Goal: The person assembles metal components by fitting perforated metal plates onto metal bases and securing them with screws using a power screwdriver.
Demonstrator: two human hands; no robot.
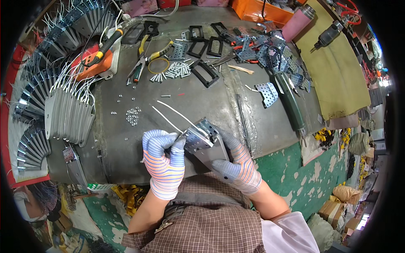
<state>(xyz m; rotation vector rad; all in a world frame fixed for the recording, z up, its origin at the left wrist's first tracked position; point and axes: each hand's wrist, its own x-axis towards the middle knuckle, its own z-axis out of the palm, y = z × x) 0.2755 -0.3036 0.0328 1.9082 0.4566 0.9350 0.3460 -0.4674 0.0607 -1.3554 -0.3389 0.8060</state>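
Observation:
My right hand [238, 162], in a striped glove, grips a grey metal part with a perforated bracket [201, 139] on it, held just above the near edge of the workbench [190, 101]. Two white wires [173, 114] stick out of the part toward the upper left. My left hand [163, 158], also gloved, pinches at the left end of the bracket where the wires come out. A small heap of nuts [133, 116] lies on the bench just beyond my left hand. Further back sits a pile of screws [175, 71].
Rows of finished grey parts with white wires [69, 114] fill the left side. Pliers [145, 57], black rectangular frames [204, 72], perforated plates [268, 93] and a green power screwdriver [289, 101] lie at the back and right. A pink bottle [297, 21] stands beyond; the green floor [295, 168] shows lower right.

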